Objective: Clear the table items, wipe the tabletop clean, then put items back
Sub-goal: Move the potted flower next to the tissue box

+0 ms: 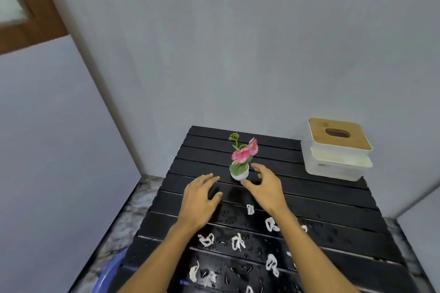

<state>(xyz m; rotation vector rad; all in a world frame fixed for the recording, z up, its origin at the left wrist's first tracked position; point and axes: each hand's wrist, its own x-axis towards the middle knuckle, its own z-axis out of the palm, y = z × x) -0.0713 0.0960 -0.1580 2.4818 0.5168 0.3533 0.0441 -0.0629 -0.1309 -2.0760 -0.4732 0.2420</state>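
Clearing has barely begun: both hands reach for the flower pot on a dirty bench.

The slatted black bench (309,200) carries water drops and white scraps (238,241) across its near half, so by my reading wiping and putting back are all ahead. The flower pot (240,175) stands mid-bench, the tissue box (338,150) at the far right corner. The left hand (202,200) hovers palm-down, fingers spread and empty, just left of the pot; the right hand (264,188) is open, curled toward the pot, thumb near its base, not clearly gripping.
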